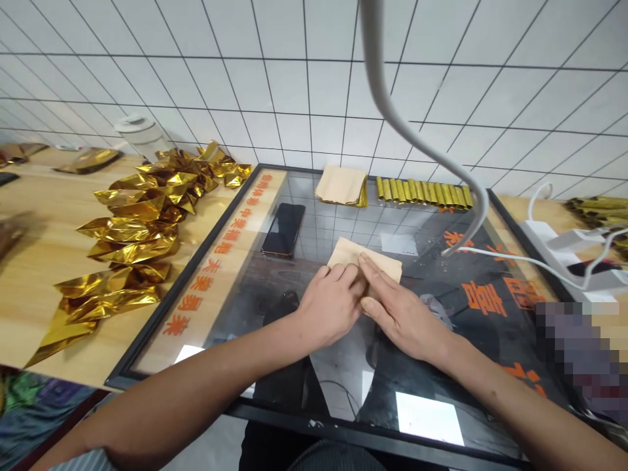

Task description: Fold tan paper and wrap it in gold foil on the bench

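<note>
A tan paper sheet (pixel 373 263) lies on the glass-topped table (pixel 275 307) in front of me. My left hand (pixel 330 302) rests on its near edge with the fingers curled and pressed down on the paper. My right hand (pixel 400 313) lies flat over the sheet, its fingers stretched out toward the left and touching the left hand's fingers. Most of the sheet's near half is hidden under both hands.
A black phone (pixel 283 229) lies on the glass to the left. A stack of tan sheets (pixel 342 185) and a row of gold rolls (pixel 424 191) sit at the back. Folded gold foil pieces (pixel 135 229) pile up on the wooden bench. White cables (pixel 515 261) and a power strip (pixel 542 233) are at the right.
</note>
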{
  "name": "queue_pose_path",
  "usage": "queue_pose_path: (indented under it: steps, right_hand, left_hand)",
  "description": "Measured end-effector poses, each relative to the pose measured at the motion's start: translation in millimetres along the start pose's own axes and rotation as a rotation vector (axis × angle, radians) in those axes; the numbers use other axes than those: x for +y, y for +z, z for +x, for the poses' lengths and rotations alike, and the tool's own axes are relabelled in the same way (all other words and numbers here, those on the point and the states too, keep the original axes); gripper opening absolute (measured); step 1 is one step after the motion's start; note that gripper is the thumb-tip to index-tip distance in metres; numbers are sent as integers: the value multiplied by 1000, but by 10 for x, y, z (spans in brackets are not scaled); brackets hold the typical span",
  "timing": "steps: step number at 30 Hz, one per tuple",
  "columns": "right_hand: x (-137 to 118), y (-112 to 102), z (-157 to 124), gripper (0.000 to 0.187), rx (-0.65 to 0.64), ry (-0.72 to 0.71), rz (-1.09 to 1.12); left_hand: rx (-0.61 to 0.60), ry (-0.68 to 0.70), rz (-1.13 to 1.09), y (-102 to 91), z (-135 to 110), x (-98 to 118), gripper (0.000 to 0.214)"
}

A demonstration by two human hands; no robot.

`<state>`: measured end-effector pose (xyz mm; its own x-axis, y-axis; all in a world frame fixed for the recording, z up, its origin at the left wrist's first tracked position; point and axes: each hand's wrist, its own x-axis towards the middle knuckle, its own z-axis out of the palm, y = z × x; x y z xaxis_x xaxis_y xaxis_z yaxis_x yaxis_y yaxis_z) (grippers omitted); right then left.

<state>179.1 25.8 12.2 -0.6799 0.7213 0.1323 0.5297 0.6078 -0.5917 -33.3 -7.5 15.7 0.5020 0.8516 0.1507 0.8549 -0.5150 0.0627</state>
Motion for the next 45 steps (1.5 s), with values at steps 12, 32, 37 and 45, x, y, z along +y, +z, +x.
queue_pose_path:
  steps: [12,32,37,45]
  right_hand:
    - [-126,-2,-26,83,41,-85,-60]
    - [151,-3,59,72,68,85,-385]
    - [56,-32,36,72,118,28,-448]
    - [156,-69,41,67,52,173,-555]
  left_hand:
    - [81,59,-175,128,18,-151,39]
    - [89,24,18,22,4,-160,32]
    - [115,62,-51,90,12,-227,34]
    - [124,63,-32,190,20,-253,42]
